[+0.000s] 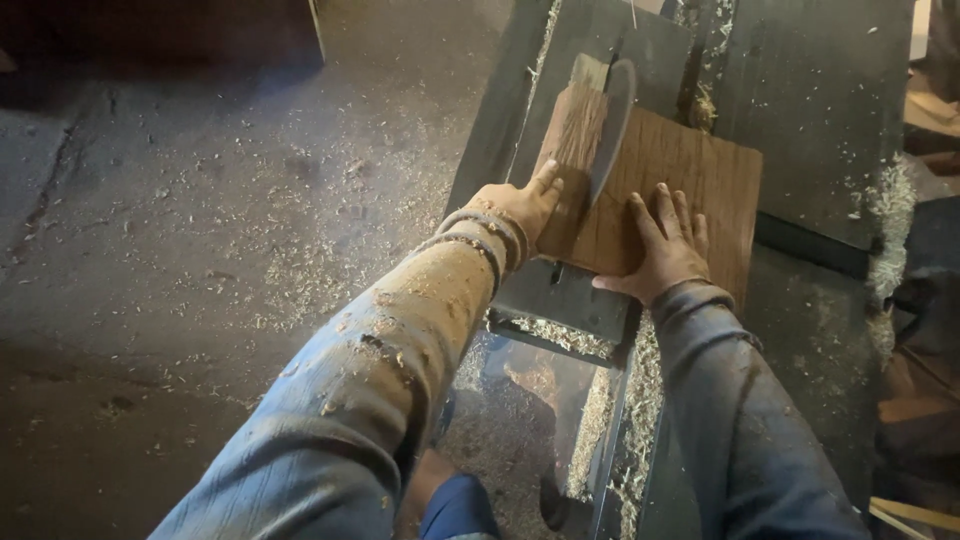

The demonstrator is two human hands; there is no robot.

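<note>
A brown board lies flat on the grey saw table, and the round blade stands up through a cut that runs partway into it. The left hand rests on the narrow strip left of the blade, fingers together and flat, one fingertip stretched toward the steel. The right hand lies palm down on the wider part, fingers spread, pressing rather than gripping — neither hand pinches anything.

The main danger, judging from how things lie, is the closeness of the left hand to the blade: its fingertip sits just beside the cut line, and a slip forward or a sudden give in the wood could carry it into the teeth. The narrow strip is the weaker piece, so it may twist or pinch against the blade and be thrown back toward the person. Uneven pressure from the two hands could turn the board off line and bind the cut. No guard or push stick shows. The sleeves are loose at the cuffs and coated in sawdust, which also lies thick on the table edge and the floor — a loose cuff near the blade could catch, and dust underfoot could cost the person footing.
</note>
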